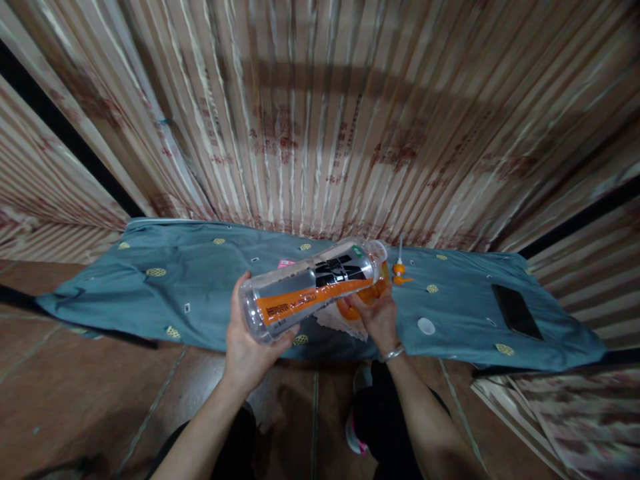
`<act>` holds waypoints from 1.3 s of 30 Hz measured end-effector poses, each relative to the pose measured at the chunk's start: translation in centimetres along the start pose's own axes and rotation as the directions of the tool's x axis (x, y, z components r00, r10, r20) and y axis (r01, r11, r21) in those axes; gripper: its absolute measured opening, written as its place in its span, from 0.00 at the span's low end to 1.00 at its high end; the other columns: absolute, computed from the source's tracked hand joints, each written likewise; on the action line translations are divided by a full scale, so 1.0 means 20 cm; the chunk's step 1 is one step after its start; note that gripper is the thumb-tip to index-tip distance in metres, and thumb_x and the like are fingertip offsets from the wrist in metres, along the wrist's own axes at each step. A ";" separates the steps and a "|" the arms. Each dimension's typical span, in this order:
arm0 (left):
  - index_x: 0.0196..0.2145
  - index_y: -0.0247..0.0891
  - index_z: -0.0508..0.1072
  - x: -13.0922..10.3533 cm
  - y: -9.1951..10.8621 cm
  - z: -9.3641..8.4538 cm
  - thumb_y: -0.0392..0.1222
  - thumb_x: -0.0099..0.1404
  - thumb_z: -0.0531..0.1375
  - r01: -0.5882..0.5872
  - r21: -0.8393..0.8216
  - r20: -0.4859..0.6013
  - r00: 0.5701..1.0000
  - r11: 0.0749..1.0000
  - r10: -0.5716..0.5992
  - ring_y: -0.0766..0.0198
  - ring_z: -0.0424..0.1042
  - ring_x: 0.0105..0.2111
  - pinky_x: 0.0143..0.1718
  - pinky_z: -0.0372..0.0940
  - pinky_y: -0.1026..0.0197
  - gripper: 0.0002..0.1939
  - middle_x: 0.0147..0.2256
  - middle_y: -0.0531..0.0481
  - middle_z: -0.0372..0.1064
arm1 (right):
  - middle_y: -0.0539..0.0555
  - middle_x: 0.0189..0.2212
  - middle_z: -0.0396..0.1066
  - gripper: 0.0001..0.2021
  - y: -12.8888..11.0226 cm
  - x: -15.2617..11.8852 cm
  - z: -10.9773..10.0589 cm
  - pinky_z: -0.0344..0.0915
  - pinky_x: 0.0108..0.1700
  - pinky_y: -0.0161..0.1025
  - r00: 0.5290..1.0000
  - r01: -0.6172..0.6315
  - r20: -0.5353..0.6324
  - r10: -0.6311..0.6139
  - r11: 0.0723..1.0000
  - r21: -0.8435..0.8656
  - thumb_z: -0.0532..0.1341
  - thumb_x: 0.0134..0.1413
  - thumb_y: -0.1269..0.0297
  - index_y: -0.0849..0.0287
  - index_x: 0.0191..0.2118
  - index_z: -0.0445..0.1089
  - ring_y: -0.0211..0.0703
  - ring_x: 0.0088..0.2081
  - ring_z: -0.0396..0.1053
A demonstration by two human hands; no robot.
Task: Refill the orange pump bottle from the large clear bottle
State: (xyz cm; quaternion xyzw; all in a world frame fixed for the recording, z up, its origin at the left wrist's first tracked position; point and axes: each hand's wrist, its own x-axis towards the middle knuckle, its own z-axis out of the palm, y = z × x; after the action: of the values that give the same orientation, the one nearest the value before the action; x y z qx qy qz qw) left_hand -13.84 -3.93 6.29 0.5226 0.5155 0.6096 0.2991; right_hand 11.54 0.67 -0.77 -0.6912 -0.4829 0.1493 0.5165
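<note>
My left hand is wrapped round the base of a large clear plastic bottle with an orange and black label. The bottle is tilted, its uncapped-looking mouth up to the right. My right hand is closed round an orange, see-through bottle, partly hidden behind the clear bottle's neck. How the two mouths meet I cannot make out. An orange pump head with a clear tube lies just beyond my right hand. Under the hands is a crumpled white tissue.
A teal patterned cloth covers the low bench. On it lie a white round cap, a black phone at the right, and a pink packet partly behind the bottle. Striped curtains and dark poles surround it.
</note>
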 end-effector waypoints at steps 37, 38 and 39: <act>0.65 0.37 0.59 0.01 0.00 0.01 0.49 0.43 0.76 -0.016 0.063 0.001 1.000 0.998 0.016 0.54 0.82 0.40 0.44 0.80 0.51 0.54 0.44 0.47 0.78 | 0.63 0.45 0.81 0.34 0.00 0.00 0.00 0.76 0.49 0.57 1.000 0.003 0.007 -0.003 0.999 0.034 0.70 0.43 0.39 0.55 0.51 0.65 0.64 0.49 0.81; 0.65 0.38 0.59 0.01 0.00 0.01 0.49 0.43 0.76 -0.026 0.059 0.001 1.000 0.998 0.026 0.54 0.82 0.40 0.44 0.80 0.51 0.54 0.44 0.47 0.78 | 0.63 0.45 0.81 0.34 0.00 0.00 0.00 0.76 0.49 0.57 1.000 0.007 0.004 -0.007 1.000 0.025 0.70 0.43 0.39 0.56 0.51 0.65 0.64 0.48 0.81; 0.65 0.39 0.60 0.01 0.00 0.01 0.49 0.43 0.76 -0.036 0.055 0.003 0.999 0.998 0.036 0.54 0.82 0.40 0.44 0.80 0.51 0.54 0.44 0.48 0.78 | 0.63 0.44 0.81 0.34 0.00 0.00 0.00 0.76 0.49 0.56 1.000 0.011 0.000 -0.011 1.000 0.015 0.70 0.43 0.39 0.56 0.51 0.65 0.64 0.48 0.81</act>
State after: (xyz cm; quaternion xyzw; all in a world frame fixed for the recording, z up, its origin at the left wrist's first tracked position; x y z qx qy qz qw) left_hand -13.77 -3.76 6.28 0.5406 0.5224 0.5999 0.2740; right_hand 11.55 0.67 -0.84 -0.6847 -0.4855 0.1504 0.5223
